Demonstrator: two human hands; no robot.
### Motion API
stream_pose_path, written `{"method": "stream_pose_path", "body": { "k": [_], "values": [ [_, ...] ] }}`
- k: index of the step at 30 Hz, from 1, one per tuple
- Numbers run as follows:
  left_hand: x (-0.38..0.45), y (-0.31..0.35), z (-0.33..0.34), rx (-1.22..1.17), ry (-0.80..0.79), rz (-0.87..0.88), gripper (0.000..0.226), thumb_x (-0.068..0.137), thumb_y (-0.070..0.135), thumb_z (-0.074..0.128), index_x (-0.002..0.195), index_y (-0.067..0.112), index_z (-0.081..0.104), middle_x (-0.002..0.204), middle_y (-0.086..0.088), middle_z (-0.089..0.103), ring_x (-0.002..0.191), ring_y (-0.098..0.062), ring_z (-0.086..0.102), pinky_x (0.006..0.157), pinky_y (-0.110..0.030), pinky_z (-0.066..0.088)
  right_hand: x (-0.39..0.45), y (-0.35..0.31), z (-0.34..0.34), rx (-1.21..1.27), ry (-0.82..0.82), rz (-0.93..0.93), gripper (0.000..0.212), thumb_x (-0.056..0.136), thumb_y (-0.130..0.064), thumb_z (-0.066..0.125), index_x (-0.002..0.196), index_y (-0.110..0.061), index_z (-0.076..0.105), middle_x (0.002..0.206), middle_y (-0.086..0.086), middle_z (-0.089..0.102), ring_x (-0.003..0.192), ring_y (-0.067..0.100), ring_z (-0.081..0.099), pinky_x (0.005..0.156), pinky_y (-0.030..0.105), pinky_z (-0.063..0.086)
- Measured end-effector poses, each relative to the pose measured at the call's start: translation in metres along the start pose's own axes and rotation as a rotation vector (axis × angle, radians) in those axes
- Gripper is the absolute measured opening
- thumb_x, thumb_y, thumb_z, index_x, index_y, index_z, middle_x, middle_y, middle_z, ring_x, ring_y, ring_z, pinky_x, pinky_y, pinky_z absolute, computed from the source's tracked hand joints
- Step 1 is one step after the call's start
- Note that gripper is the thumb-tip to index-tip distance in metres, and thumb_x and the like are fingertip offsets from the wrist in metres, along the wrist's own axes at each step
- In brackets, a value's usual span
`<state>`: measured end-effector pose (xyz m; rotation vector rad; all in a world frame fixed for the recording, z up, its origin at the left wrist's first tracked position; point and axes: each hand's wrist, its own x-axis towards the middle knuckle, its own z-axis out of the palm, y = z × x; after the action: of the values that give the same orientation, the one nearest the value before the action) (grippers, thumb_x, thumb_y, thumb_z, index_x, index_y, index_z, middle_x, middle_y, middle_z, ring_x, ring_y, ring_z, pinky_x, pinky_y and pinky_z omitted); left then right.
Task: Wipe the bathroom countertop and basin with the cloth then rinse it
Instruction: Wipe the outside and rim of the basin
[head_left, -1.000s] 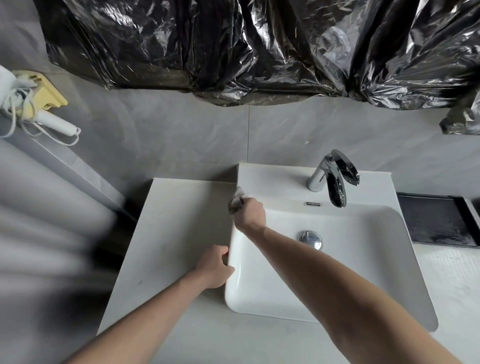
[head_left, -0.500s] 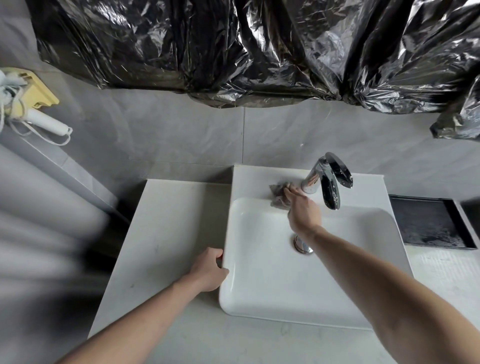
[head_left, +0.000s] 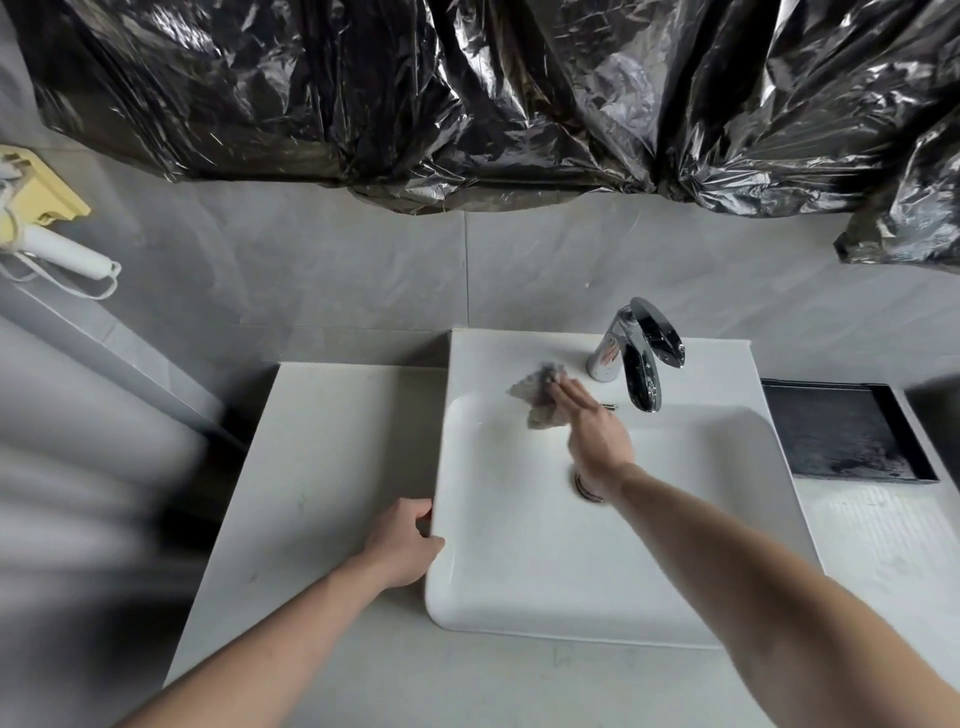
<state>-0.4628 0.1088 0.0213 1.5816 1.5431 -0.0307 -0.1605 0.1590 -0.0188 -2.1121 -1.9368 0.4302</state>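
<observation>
A white rectangular basin sits on a pale countertop. My right hand presses a small grey cloth flat against the basin's back rim, just left of the chrome faucet. The fingers lie stretched over the cloth, which sticks out to their left. My left hand grips the basin's left edge near its front corner. My right wrist partly covers the chrome drain.
A black tray lies on the counter right of the basin. Crumpled black plastic sheeting covers the wall above. A white hair dryer in a yellow holder hangs on the left wall.
My right hand has carried the cloth from the basin's back-left corner rightward along the back rim toward the faucet. The left hand has kept its hold on the left edge.
</observation>
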Motion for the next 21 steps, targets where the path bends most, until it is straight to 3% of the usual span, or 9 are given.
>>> {"method": "stream_pose_path", "body": {
  "k": [2,4,8,13,15,18,21],
  "values": [
    [0.000,0.002,0.001,0.004,-0.001,-0.009,0.028,0.074,0.020,0.059,0.097,0.026,0.074,0.089,0.012,0.076,0.086,-0.012,0.070,0.077,-0.028,0.056,-0.015,0.033,-0.017,-0.047,-0.007,0.032,0.090,0.078,0.014,0.041,0.156,-0.030,0.040,0.160,-0.006,0.042,0.143,0.019,0.046,0.106,0.038,0.050],
    [0.001,0.003,0.001,0.013,-0.001,-0.014,0.025,0.075,0.018,0.060,0.094,0.025,0.074,0.087,0.011,0.076,0.084,-0.013,0.069,0.073,-0.026,0.054,-0.027,0.062,-0.036,-0.054,-0.008,0.092,0.076,0.084,0.011,0.043,0.146,-0.033,0.055,0.146,0.002,0.058,0.127,0.028,0.061,0.093,0.038,0.052],
    [0.003,0.003,0.003,0.031,0.006,-0.013,0.019,0.073,0.014,0.059,0.084,0.023,0.073,0.081,0.006,0.075,0.076,-0.015,0.067,0.065,-0.025,0.050,-0.024,0.120,-0.066,-0.120,0.080,0.232,0.059,0.097,0.002,0.039,0.153,-0.019,0.045,0.164,-0.002,0.036,0.144,0.026,0.045,0.101,0.045,0.049],
    [0.004,0.008,0.008,0.065,0.038,-0.026,0.021,0.076,0.011,0.059,0.087,0.022,0.073,0.079,0.009,0.074,0.076,-0.013,0.067,0.060,-0.022,0.047,-0.011,0.158,-0.071,-0.076,0.113,0.405,0.056,0.094,-0.001,0.047,0.150,-0.004,0.044,0.165,0.010,0.033,0.147,0.029,0.038,0.117,0.039,0.037],
    [0.005,0.009,0.010,0.069,0.051,-0.032,0.018,0.075,0.010,0.058,0.082,0.020,0.072,0.075,0.008,0.072,0.070,-0.013,0.063,0.055,-0.022,0.043,-0.005,0.144,-0.060,-0.047,0.134,0.371,0.054,0.093,-0.001,0.055,0.146,-0.005,0.047,0.163,0.011,0.036,0.144,0.031,0.040,0.115,0.039,0.039],
    [0.007,0.010,0.011,0.069,0.061,-0.051,0.012,0.073,0.010,0.059,0.077,0.015,0.069,0.069,0.007,0.068,0.061,-0.013,0.054,0.050,-0.022,0.037,0.000,0.099,-0.043,0.061,0.128,0.159,0.059,0.087,0.000,0.067,0.142,-0.012,0.051,0.149,0.008,0.049,0.131,0.029,0.047,0.109,0.039,0.045],
    [0.009,0.006,0.011,0.081,0.056,-0.073,0.018,0.069,0.018,0.058,0.081,0.015,0.069,0.074,0.002,0.071,0.063,-0.015,0.054,0.055,-0.024,0.039,-0.003,0.066,-0.042,0.132,0.149,0.070,0.062,0.081,0.009,0.056,0.138,-0.016,0.058,0.134,0.003,0.056,0.120,0.029,0.056,0.091,0.031,0.047]
  ]
}}
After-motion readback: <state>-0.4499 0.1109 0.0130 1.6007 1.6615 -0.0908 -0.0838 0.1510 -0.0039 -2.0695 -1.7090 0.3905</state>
